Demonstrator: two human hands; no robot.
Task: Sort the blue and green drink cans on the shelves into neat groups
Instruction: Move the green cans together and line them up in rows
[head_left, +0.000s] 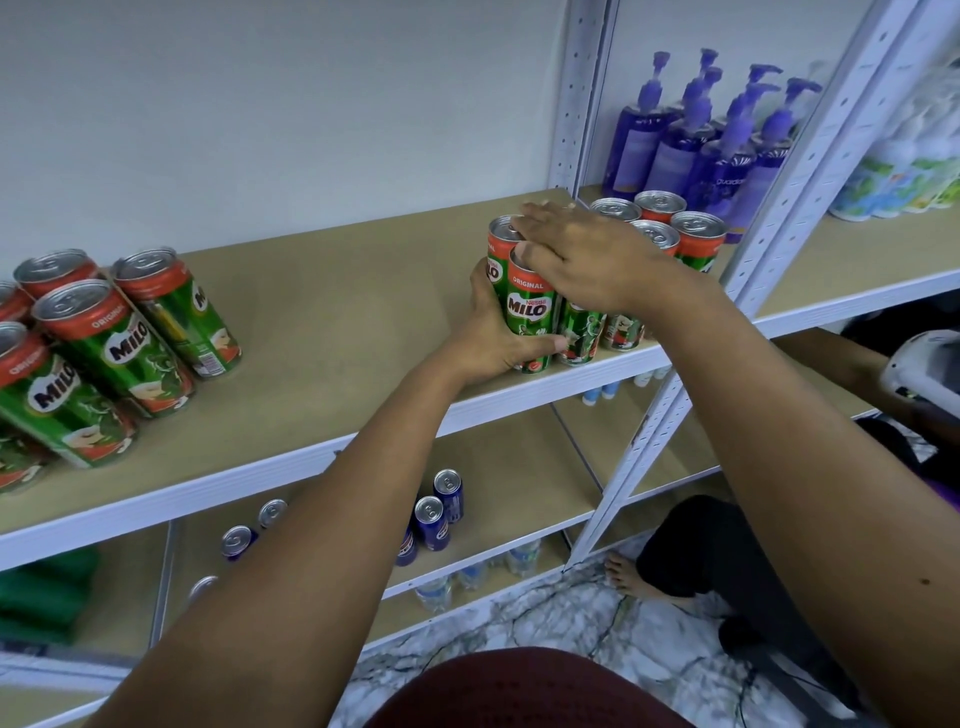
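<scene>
right, near to far. your left hand (493, 338) has its grip clamped round the front green can (530, 312) at the shelf (332, 332) front edge, thumb low across the label. your right hand (576, 260) lies flat, fingers spread, on the tops of the same cluster, pressing, not closed on any one can. more green cans (675, 228) stand just behind, against the upright post (779, 208). a second green group (109, 338) sits well apart at the left end. blue cans (431, 519) stand loose on the shelf below. purple pump bottles (691, 145) are further back.

handling, my read: rigid, smooth, weighty if full, thin walls dent if squeezed hard. take them mid-body, not by the rim; slide them as a block, since tall narrow cans tip easily.
</scene>
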